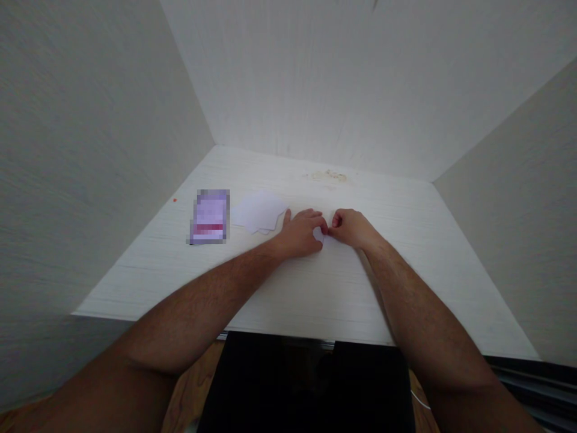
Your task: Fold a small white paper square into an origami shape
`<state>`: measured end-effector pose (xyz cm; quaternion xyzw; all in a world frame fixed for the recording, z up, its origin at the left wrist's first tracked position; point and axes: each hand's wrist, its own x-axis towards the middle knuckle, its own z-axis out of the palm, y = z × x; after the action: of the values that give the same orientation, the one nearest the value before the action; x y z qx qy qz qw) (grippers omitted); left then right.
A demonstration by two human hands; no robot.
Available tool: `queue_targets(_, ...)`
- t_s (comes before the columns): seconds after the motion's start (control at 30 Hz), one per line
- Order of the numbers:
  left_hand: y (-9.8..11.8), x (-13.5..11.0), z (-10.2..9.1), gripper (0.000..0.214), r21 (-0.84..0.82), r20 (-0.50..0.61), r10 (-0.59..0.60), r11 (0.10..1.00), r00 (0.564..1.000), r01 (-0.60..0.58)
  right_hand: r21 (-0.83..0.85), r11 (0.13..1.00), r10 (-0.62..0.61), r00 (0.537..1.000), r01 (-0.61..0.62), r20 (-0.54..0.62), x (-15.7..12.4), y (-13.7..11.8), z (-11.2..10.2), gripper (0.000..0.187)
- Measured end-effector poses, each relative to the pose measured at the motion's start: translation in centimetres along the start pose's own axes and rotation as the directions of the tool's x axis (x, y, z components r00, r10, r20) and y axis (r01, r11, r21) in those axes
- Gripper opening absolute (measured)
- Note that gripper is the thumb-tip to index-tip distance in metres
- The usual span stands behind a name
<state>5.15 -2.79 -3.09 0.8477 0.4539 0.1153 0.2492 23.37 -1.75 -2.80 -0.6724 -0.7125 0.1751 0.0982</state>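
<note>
White worktop [315,288] boxed in by pale walls, both hands meeting at its middle over one small paper piece.

Left hand [301,233] and right hand [352,228] each have the grip pinched shut on the small white paper piece [319,234], which lies flat between them, fingertips nearly touching; neither hand is nearer than the other. Its long axis I cannot tell, it is mostly covered. Just left lie loose white sheets [260,213], and further left a purple packet [210,216].
</note>
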Motion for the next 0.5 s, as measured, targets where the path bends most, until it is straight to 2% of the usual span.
queue_targets(0.3, 0.0, -0.03, -0.13, 0.034, -0.007, 0.001, -0.007, 1.0, 1.0, 0.007, 0.02, 0.999, 0.046, 0.999, -0.046, 0.015, -0.03, -0.25, -0.46, 0.023)
queue_targets(0.5, 0.1, 0.13, -0.13, 0.036, -0.008, 0.007, -0.026, 1.0, 1.0, 0.026, 0.018, 0.994, 0.105, 0.994, -0.105, 0.024, 0.23, 0.23, -0.71, 0.031)
